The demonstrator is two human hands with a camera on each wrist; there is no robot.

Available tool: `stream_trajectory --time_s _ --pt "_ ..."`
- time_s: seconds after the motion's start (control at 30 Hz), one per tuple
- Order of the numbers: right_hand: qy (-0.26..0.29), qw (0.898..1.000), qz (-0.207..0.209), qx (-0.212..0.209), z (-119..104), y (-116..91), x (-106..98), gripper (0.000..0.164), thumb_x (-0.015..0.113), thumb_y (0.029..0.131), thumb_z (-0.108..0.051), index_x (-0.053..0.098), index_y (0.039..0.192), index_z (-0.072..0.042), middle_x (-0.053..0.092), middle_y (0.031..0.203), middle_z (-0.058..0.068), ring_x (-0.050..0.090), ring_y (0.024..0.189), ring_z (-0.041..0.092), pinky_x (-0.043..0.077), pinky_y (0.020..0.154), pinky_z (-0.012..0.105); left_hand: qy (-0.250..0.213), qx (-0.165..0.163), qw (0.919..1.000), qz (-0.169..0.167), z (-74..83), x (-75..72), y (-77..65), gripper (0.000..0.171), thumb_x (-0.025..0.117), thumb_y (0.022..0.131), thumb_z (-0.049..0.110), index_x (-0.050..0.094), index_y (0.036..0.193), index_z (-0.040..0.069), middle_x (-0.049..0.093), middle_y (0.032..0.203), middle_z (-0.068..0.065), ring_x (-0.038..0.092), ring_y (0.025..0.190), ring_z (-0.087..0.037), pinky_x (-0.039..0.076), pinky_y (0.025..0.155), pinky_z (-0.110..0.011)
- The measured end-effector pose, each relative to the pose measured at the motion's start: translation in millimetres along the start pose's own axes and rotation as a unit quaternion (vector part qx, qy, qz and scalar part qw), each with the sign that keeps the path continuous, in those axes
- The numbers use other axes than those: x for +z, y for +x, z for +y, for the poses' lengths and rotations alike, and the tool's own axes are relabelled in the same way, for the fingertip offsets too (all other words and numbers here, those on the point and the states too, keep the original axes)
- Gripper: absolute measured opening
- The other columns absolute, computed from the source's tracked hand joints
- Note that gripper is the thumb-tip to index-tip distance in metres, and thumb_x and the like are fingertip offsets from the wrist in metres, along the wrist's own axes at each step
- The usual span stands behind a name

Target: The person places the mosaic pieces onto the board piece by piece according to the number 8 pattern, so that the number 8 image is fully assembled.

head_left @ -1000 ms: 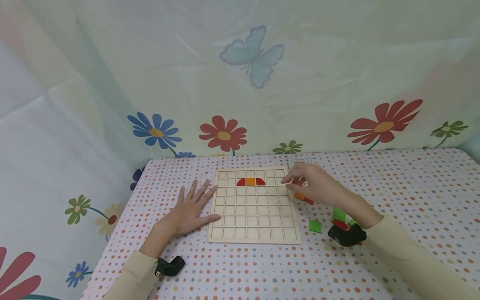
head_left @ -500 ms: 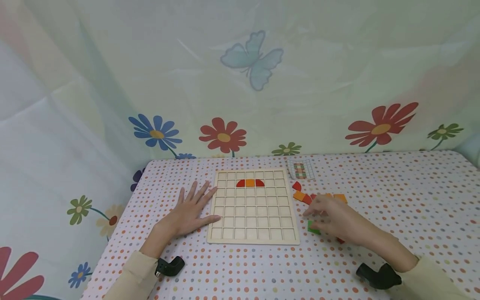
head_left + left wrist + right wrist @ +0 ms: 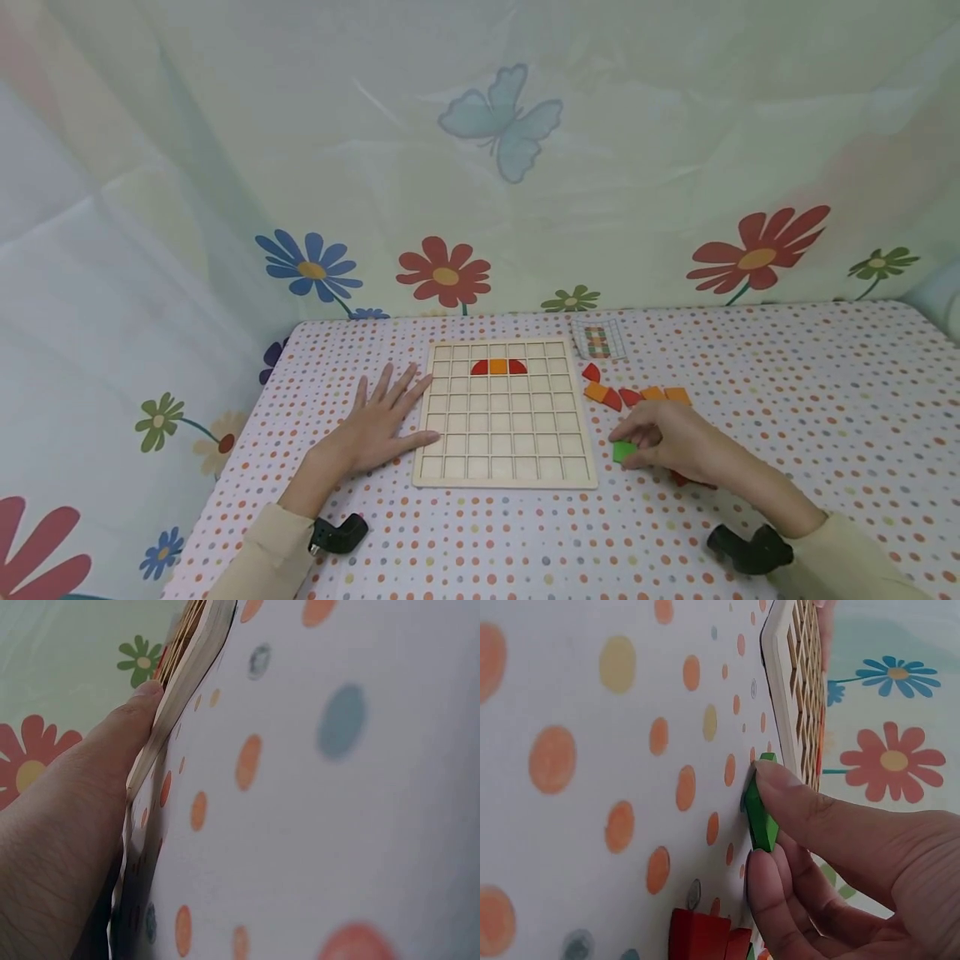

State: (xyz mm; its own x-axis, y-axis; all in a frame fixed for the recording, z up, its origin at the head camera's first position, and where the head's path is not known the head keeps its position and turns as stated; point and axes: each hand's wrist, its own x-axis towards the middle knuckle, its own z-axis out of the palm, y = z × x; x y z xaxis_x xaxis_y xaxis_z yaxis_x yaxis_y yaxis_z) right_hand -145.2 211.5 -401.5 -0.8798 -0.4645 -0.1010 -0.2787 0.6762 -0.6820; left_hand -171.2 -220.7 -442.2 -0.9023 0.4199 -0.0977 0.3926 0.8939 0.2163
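A wooden grid board lies on the table. Two red quarter-round tiles sit in its upper cells, either side of an orange square tile. My left hand lies with fingers spread at the board's left side, thumb touching the frame. Right of the board, my right hand pinches a green square tile between thumb and finger; in the right wrist view the green tile is tilted up on edge. Red tiles lie close below that hand, partly hidden by it in the head view.
Beyond the right hand lie loose red tiles and orange tiles. A small printed pattern card lies at the board's far right corner. A flowered cloth backdrop rises behind the dotted table.
My right hand has moved from the board's upper right edge toward me and to the right, and now grips the green tile. The left hand stays in place.
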Motion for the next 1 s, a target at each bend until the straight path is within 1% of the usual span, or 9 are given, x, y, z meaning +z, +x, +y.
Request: stream_trajectory --time_s 0.23,0.4,0.57,0.8,0.87,0.93,1.0 --pt "0.006 1.0 0.025 0.016 0 -2 5 0.025 0.091 0.076 -0.002 0.082 0.099 -0.006 0.073 0.097 -0.001 0.063 0.075 0.011 0.056 0.064 0.023 0.0 -0.001 1.0 -0.001 -2.0 1.9 1.0 0.092 0.054 0.098 0.068 0.02 0.169 0.022 0.009 0.176 -0.009 -0.003 0.16 -0.044 -0.001 0.121 -0.073" --pt "0.003 0.998 0.056 0.001 1 -6 10 0.027 0.093 0.073 0.0 0.082 0.097 -0.007 0.072 0.093 -0.002 0.062 0.073 0.009 0.056 0.063 0.023 -0.001 -0.003 1.0 -0.005 -2.9 2.7 0.0 0.092 0.053 0.098 0.069 0.02 0.169 0.022 0.008 0.176 -0.009 -0.003 0.16 -0.044 -0.001 0.121 -0.073" --pt "0.006 0.996 0.085 -0.013 2 -11 15 0.029 0.093 0.072 0.002 0.082 0.097 -0.009 0.071 0.093 -0.002 0.06 0.074 0.005 0.057 0.063 0.023 -0.002 0.0 1.0 -0.002 -3.1 2.5 0.3 0.092 0.053 0.098 0.069 0.019 0.17 0.023 0.008 0.176 -0.009 -0.004 0.16 -0.044 -0.002 0.121 -0.073" --pt "0.031 0.995 0.089 -0.04 4 -11 16 0.03 0.092 0.072 0.003 0.081 0.098 -0.008 0.071 0.093 -0.002 0.062 0.077 0.005 0.059 0.065 0.024 -0.004 -0.004 1.0 -0.007 -3.4 1.3 0.5 0.092 0.054 0.098 0.069 0.019 0.17 0.023 0.008 0.176 -0.009 -0.004 0.16 -0.043 -0.003 0.121 -0.073" --pt "0.03 0.995 0.09 -0.043 3 -9 16 0.03 0.092 0.073 0.002 0.08 0.098 -0.009 0.071 0.092 -0.002 0.063 0.078 0.005 0.059 0.066 0.024 -0.002 -0.003 1.0 -0.007 -3.4 1.2 1.2 0.092 0.054 0.098 0.069 0.019 0.17 0.023 0.008 0.176 -0.009 -0.004 0.16 -0.043 -0.003 0.121 -0.073" --pt "0.035 0.994 0.094 -0.037 1 -6 16 0.029 0.092 0.074 0.001 0.08 0.098 -0.011 0.07 0.092 -0.003 0.062 0.079 0.006 0.059 0.068 0.024 -0.001 -0.005 1.0 -0.007 -2.9 0.8 1.5 0.092 0.054 0.098 0.069 0.018 0.17 0.023 0.007 0.176 -0.008 -0.005 0.16 -0.043 -0.003 0.122 -0.072" --pt "0.038 0.993 0.098 -0.043 -2 -1 16 0.028 0.092 0.075 0.001 0.08 0.098 -0.01 0.07 0.093 -0.003 0.062 0.08 0.007 0.059 0.07 0.025 -0.002 -0.005 0.9999 -0.009 -2.1 0.0 1.0 0.092 0.054 0.098 0.068 0.018 0.17 0.023 0.007 0.176 -0.009 -0.005 0.16 -0.044 -0.003 0.122 -0.072"
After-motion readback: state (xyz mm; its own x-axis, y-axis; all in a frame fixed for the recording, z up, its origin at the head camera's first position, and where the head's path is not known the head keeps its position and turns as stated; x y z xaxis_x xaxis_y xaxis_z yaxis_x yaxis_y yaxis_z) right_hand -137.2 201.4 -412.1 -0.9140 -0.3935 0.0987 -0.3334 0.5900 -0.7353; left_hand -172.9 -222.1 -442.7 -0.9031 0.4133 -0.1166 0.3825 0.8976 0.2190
